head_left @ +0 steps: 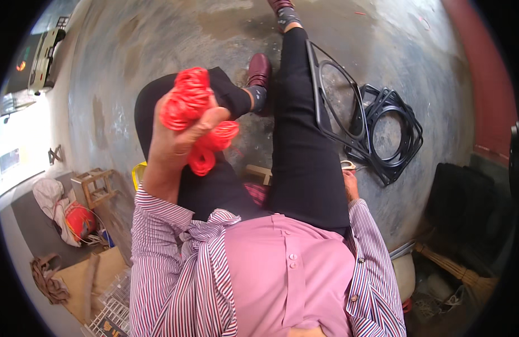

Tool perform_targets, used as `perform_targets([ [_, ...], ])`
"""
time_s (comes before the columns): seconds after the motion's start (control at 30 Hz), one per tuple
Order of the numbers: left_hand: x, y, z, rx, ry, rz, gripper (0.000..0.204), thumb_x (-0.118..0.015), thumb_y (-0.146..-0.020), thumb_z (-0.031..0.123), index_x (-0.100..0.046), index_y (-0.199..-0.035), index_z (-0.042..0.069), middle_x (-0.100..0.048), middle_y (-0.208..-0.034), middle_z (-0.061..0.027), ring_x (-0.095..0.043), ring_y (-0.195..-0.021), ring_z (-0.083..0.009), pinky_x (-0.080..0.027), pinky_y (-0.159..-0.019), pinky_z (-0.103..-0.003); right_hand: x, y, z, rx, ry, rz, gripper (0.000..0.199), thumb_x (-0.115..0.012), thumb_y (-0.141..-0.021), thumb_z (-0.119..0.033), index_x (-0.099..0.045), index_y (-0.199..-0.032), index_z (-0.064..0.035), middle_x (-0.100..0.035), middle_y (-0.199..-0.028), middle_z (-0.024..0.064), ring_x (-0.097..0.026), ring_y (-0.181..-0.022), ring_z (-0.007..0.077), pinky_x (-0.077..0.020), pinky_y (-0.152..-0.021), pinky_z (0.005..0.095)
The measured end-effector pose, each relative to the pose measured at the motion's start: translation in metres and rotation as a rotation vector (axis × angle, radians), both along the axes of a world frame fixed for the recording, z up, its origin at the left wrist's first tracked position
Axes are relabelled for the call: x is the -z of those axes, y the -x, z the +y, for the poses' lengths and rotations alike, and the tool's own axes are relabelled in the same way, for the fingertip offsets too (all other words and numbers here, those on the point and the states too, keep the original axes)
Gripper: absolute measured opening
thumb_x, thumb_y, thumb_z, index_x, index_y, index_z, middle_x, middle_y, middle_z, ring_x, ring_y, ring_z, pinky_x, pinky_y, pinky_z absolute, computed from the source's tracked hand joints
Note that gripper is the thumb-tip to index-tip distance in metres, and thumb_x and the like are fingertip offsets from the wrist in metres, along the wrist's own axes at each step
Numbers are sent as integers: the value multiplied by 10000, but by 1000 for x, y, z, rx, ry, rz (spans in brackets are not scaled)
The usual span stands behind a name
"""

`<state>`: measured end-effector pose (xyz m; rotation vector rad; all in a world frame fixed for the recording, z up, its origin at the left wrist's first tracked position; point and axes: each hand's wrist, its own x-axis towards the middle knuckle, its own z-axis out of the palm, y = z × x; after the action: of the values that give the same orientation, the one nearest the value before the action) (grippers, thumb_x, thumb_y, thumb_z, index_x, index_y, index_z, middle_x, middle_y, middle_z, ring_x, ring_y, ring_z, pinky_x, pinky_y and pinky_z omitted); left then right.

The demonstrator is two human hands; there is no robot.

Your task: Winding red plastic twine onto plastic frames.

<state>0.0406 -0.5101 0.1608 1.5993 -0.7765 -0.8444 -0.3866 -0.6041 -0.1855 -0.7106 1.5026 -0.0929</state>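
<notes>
Raised over my left thigh, my left hand (183, 132) is closed round a bundle of red cord (187, 101). The cord is wound in loops that bulge out above the fist and hang below the thumb. Low beside my right thigh is my right hand (351, 184). Its fingers are bent at what looks like a pair of scissors (348, 165) with a pale handle loop; my leg hides part of the hand and of the tool. A black frame (312, 84) with a large rounded opening leans against my right leg.
More black frames (408, 132) with round openings lie stacked on the concrete floor (175, 33) to the right. A wooden stool (95, 188), a red bag (79, 219) and a white wire rack (110, 297) stand at left. A dark pile (456, 202) and a straw broom (456, 269) are at right.
</notes>
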Motion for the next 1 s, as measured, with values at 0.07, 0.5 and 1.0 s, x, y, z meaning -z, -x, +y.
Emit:
perform_targets([
  [0.07, 3, -4, 2, 44, -8, -69, 227, -790, -790, 128, -606, -857, 14, -605, -774, 0, -566, -698, -85, -461, -666, -244, -4, -7, -8, -78, 56, 72, 161, -659, -874, -219, -619, -967, -94, -643, -814, -1, -577, -660, 77, -436, -564, 239],
  [0.5, 5, -44, 11, -97, 325, 658, 278, -744, -784, 154, -483, -837, 71, -468, -659, -10, -462, -572, -129, -407, -637, -291, -91, -346, -201, -458, 646, -307, 153, -655, -877, -207, -631, -958, -80, -635, -791, -3, -571, -652, 79, -433, -558, 237],
  [1.0, -2, -30, 25, -154, 330, 606, 327, -787, -762, 135, -492, -885, 67, -483, -673, -12, -484, -583, -135, -415, -654, -299, -98, -342, -199, -414, 646, -379, 146, -650, -881, -194, -645, -948, -64, -626, -765, -5, -565, -643, 80, -431, -552, 233],
])
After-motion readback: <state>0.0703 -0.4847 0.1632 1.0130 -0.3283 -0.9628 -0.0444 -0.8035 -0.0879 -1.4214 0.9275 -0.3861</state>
